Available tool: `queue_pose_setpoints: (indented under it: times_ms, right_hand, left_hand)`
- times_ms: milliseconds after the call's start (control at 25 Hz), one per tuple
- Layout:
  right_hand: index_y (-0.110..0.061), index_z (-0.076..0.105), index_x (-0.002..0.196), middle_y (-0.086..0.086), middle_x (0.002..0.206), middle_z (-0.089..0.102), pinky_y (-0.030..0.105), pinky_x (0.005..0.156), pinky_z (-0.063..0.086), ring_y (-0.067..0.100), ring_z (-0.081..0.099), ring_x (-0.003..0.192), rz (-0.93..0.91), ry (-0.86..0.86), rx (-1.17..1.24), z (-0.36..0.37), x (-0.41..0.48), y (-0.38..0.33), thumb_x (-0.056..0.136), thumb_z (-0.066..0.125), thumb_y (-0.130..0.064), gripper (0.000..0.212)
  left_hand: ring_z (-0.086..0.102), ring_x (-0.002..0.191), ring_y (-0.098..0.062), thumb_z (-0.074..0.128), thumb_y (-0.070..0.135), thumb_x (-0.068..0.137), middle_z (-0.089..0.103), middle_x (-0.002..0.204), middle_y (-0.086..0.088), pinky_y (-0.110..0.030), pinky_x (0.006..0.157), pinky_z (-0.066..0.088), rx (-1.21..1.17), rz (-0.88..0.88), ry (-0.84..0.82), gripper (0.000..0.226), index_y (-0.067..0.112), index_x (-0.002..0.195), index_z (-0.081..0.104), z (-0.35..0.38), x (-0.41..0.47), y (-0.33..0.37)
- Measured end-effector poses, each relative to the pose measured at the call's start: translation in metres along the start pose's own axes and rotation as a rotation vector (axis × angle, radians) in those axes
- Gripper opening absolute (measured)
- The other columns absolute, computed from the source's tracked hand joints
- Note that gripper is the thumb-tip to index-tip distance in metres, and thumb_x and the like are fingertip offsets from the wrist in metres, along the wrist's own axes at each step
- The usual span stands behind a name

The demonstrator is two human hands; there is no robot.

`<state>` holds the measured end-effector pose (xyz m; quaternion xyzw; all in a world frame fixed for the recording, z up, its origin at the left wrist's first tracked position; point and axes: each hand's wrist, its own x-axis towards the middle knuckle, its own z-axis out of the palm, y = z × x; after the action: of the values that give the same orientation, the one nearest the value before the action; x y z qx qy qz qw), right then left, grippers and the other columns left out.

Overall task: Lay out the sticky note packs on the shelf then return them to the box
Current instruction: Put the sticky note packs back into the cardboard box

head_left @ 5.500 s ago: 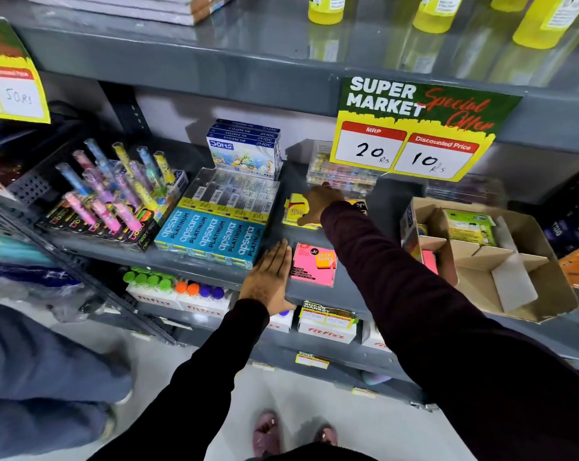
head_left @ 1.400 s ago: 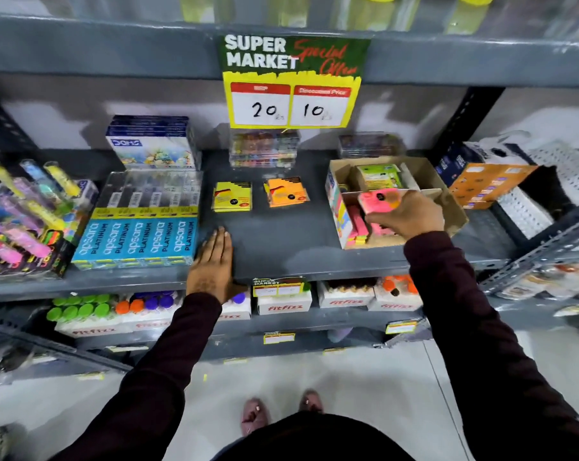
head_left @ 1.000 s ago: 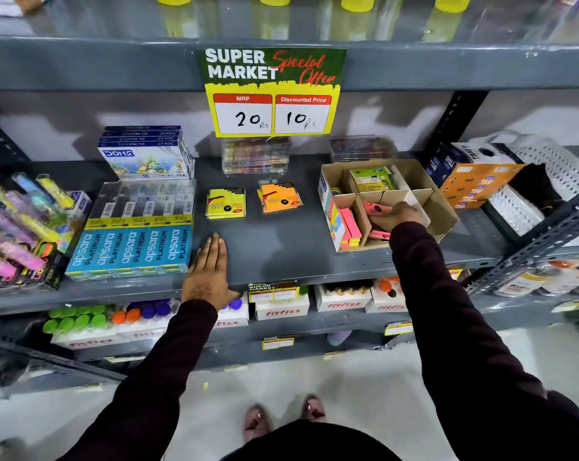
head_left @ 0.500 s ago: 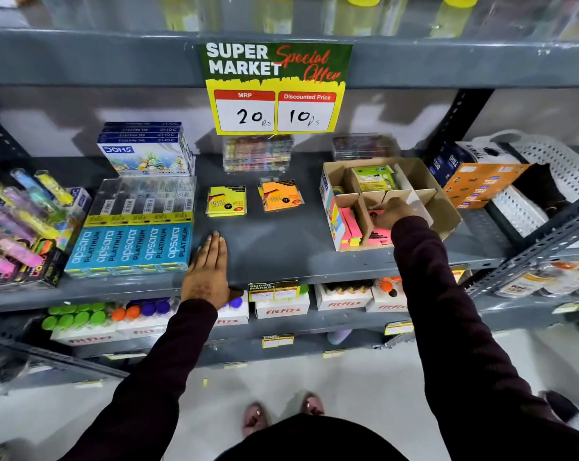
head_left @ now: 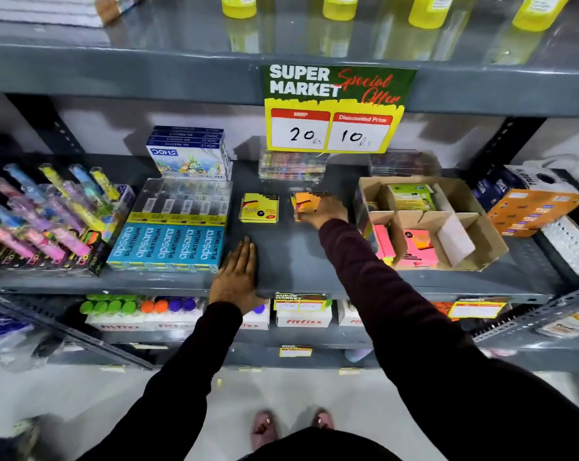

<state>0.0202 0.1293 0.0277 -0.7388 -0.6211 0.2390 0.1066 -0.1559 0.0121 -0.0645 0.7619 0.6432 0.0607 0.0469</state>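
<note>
The right hand (head_left: 324, 211) closes on the orange pack (head_left: 306, 202) lying on the shelf (head_left: 294, 257), apparently to return it to the box (head_left: 481, 241). The left hand (head_left: 238, 277) rests flat, steadying.

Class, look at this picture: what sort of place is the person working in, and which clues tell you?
Most likely a supermarket's stationery aisle: a "Super Market Special Offer" price sign hangs from a grey metal shelf stocked with Apsara pencil boxes.
</note>
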Motion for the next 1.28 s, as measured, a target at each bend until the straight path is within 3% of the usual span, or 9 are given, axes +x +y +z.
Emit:
queue_pose_setpoints:
  times_ms: [80, 200, 440, 680, 800, 920, 1080, 1200, 1280]
  right_hand:
    - [0.000, 0.040, 0.140, 0.019, 0.146, 0.045, 0.038, 0.110, 0.038, 0.032, 0.045, 0.134, 0.032, -0.015, -0.030, 0.014, 0.011, 0.001, 0.068, 0.072, -0.059, 0.098]
    - [0.000, 0.038, 0.141, 0.022, 0.150, 0.036, 0.042, 0.115, 0.029, 0.036, 0.033, 0.139, 0.043, -0.022, -0.085, 0.022, 0.018, -0.004, 0.071, 0.071, -0.058, 0.097]
    - [-0.004, 0.057, 0.124, 0.020, 0.133, 0.057, 0.040, 0.106, 0.040, 0.035, 0.049, 0.127, -0.031, 0.058, -0.105, 0.010, 0.003, -0.007, 0.064, 0.074, -0.057, 0.082]
    - [-0.003, 0.067, 0.101, 0.021, 0.104, 0.071, 0.036, 0.089, 0.049, 0.034, 0.065, 0.102, -0.019, 0.314, -0.002, -0.061, -0.057, 0.051, 0.071, 0.073, -0.049, 0.055]
    - [0.001, 0.068, 0.089, 0.026, 0.095, 0.072, 0.038, 0.084, 0.050, 0.038, 0.066, 0.096, 0.070, 0.407, 0.010, -0.085, -0.076, 0.108, 0.070, 0.075, -0.047, 0.052]
    - [0.005, 0.063, 0.101, 0.029, 0.102, 0.069, 0.045, 0.091, 0.048, 0.041, 0.063, 0.102, 0.155, 0.435, 0.041, -0.091, -0.076, 0.150, 0.065, 0.069, -0.058, 0.072]
    - [-0.008, 0.046, 0.131, 0.020, 0.127, 0.061, 0.043, 0.103, 0.043, 0.036, 0.054, 0.121, 0.115, 0.219, 0.188, -0.074, -0.055, 0.182, 0.081, 0.066, -0.047, 0.067]
    - [-0.013, 0.021, 0.148, 0.020, 0.154, 0.029, 0.049, 0.118, 0.023, 0.039, 0.025, 0.143, 0.157, 0.096, 0.184, -0.054, -0.044, 0.192, 0.096, 0.038, -0.050, 0.066]
    - [-0.013, 0.019, 0.150, 0.021, 0.159, 0.015, 0.051, 0.120, 0.015, 0.041, 0.013, 0.146, 0.179, 0.094, 0.107, -0.044, -0.041, 0.195, 0.100, 0.030, -0.045, 0.061]
  left_hand:
    - [0.037, 0.131, -0.038, 0.056, 0.067, 0.055, 0.036, 0.143, -0.026, -0.041, 0.109, 0.029, -0.021, 0.001, -0.024, 0.112, -0.010, 0.134, 0.032, 0.001, -0.001, -0.001]
    - [0.042, 0.127, -0.040, 0.079, 0.054, 0.046, 0.041, 0.139, -0.028, -0.052, 0.103, 0.036, -0.019, -0.001, -0.041, 0.115, -0.010, 0.131, 0.036, 0.000, -0.002, 0.001]
    - [0.014, 0.141, -0.031, 0.074, 0.052, 0.063, 0.013, 0.153, -0.019, -0.036, 0.113, 0.006, -0.017, -0.018, -0.004, 0.114, -0.003, 0.141, 0.014, -0.002, -0.003, 0.001]
    - [0.000, 0.143, -0.024, 0.071, 0.058, 0.066, -0.008, 0.152, -0.010, -0.032, 0.114, -0.001, 0.041, -0.003, 0.003, 0.119, 0.000, 0.143, 0.000, 0.005, -0.001, 0.000]
    - [0.023, 0.139, -0.029, 0.083, 0.047, 0.056, 0.020, 0.151, -0.019, -0.035, 0.112, 0.014, 0.097, -0.016, 0.025, 0.117, -0.003, 0.140, 0.019, 0.009, 0.001, -0.001]
    - [0.025, 0.138, -0.031, 0.084, 0.051, 0.050, 0.025, 0.150, -0.021, -0.039, 0.113, 0.018, 0.102, -0.041, 0.013, 0.124, -0.004, 0.140, 0.019, 0.010, 0.001, -0.001]
    - [0.013, 0.141, -0.028, 0.078, 0.062, 0.051, 0.012, 0.154, -0.018, -0.037, 0.115, 0.009, 0.119, -0.038, -0.011, 0.131, -0.001, 0.142, 0.008, 0.007, 0.000, 0.002]
    - [0.012, 0.142, -0.028, 0.076, 0.065, 0.051, 0.011, 0.154, -0.018, -0.038, 0.114, 0.010, 0.136, -0.045, -0.007, 0.132, -0.001, 0.142, 0.008, 0.008, 0.000, 0.002]
    - [0.018, 0.140, -0.030, 0.079, 0.063, 0.047, 0.018, 0.152, -0.019, -0.040, 0.113, 0.015, 0.126, -0.047, 0.007, 0.132, -0.002, 0.142, 0.014, 0.007, 0.000, 0.002]
